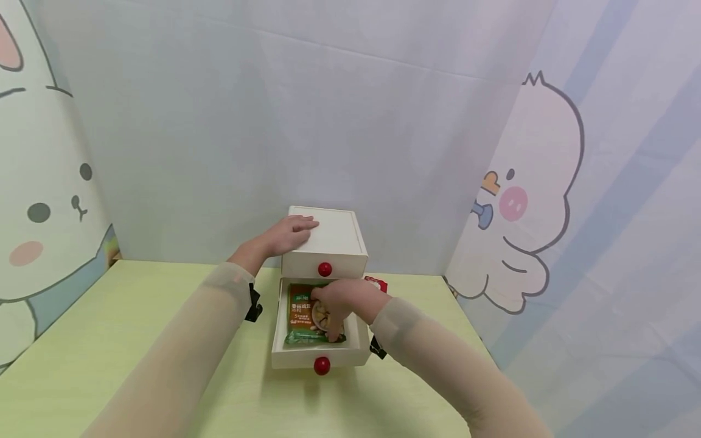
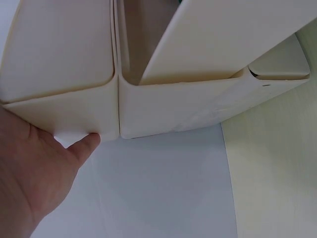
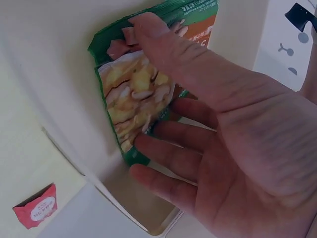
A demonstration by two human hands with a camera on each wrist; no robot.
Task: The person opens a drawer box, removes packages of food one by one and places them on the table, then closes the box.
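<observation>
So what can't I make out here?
Head view: right side of the green-and-orange plastic packet, covered by the right hand.
Right wrist view: lettering on the red packet with white oval, too small.
Left wrist view: fingers of the left hand, thumb aside, cut off by the left edge.

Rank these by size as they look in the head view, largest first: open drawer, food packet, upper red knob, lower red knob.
1. Open drawer
2. Food packet
3. Upper red knob and lower red knob: not ranked; they look nearly alike, and nearness may enlarge the lower.
</observation>
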